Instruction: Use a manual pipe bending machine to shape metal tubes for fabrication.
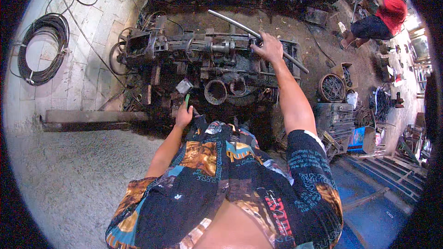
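Note:
A long, greasy machine (pixel 184 46) with shafts and round metal parts lies before me. Across its right end slants a bare metal bar (pixel 233 22), running from the upper left down to the right. My right hand (pixel 269 48) is closed around the bar near its middle, beside a dark hub. Low in front of the machine, my left hand (pixel 184 114) is closed on a tool with a thin green handle (pixel 187 98). Just past the handle is a pale, boxy piece (pixel 184 85); whether the two are joined I cannot tell. Two round openings (pixel 215 91) face me nearby.
A coil of black cable (pixel 44 48) lies on the tiled floor at left, near a long beam (pixel 97 116). At right stand a round bin of metal pieces (pixel 332 87) and a dark metal box (pixel 335 113). A person in a red top (pixel 392 14) crouches at far right.

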Tool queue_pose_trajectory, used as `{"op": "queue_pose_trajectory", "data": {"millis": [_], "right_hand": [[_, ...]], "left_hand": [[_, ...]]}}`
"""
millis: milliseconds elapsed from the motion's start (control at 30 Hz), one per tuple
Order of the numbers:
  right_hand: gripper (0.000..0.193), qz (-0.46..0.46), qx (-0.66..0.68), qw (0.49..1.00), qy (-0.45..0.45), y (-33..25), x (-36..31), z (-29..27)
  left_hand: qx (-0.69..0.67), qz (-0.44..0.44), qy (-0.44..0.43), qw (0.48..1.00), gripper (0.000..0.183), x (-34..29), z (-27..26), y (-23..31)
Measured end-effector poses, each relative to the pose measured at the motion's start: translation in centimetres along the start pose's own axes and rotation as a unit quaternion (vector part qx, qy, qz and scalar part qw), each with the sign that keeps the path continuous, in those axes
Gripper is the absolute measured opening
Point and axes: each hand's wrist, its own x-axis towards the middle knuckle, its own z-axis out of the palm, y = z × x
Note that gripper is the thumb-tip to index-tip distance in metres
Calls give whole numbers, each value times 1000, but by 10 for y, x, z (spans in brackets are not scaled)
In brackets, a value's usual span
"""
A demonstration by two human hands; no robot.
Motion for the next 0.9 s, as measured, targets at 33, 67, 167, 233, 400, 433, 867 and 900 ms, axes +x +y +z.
{"op": "queue_pose_trajectory", "data": {"millis": [33,67,167,233,400,433,867,900], "right_hand": [[75,4,4,1000,-10,0,1,1],[76,7,5,1000,-15,0,2,2],[74,10,17,1000,3,1,2,5],[73,13,25,1000,6,2,1,7],[72,12,41,999,22,3,1,8],[70,18,37,999,26,2,2,8],[64,23,39,999,26,-4,1,5],[64,25,41,999,24,-3,1,6]], "left_hand": [[2,15,6,1000,58,0,-2,1],[-3,15,8,1000,58,-1,-4,4],[-5,23,8,1000,58,-2,-8,9],[-3,30,6,1000,59,-4,-8,11],[6,-7,-21,1000,67,-3,-2,3],[10,11,-8,1000,67,-3,0,0],[7,14,-22,1000,74,-6,13,-12],[8,-9,-36,999,75,-7,12,-11]]}}
